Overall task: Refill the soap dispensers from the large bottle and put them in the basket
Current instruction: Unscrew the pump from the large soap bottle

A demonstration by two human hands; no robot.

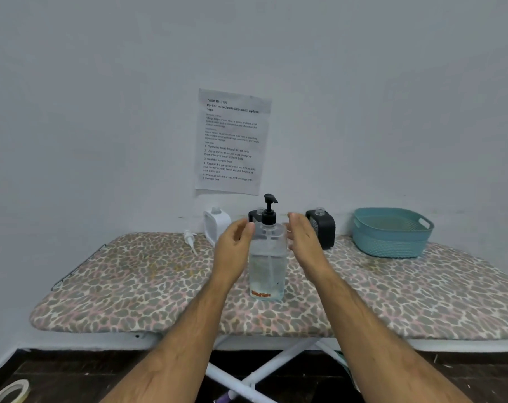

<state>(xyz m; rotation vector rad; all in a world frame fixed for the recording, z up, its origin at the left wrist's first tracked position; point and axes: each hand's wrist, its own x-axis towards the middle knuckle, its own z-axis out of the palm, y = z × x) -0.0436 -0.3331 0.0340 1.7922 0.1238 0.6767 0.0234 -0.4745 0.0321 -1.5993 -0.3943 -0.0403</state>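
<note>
Standing along the wall at the back of the ironing board (116, 289) were a white dispenser (218, 223) with no pump on it, a black dispenser (254, 215) mostly hidden behind the large bottle, and a second black dispenser (324, 228) partly covered by the right hand. A loose white pump (189, 239) lay on the leopard-print cover just left of the white dispenser. A teal basket (391, 232) sat at the far right of the board, well apart from the bottles, and it held nothing that could be seen. A printed sheet (232, 141) hung on the wall above. On the floor at the lower left lay a roll of tape (10, 391). The large bottle (266, 263) stood upright near the middle of the board; it was clear, square-sided, with clear liquid in it, a black pump on top and a torn orange label near its base. The left hand (232, 248) curled loosely at the bottle's shoulder, fingertips at or just beside it, grasping nothing. The right hand (303, 238) was spread and released, just beside the bottle.
</note>
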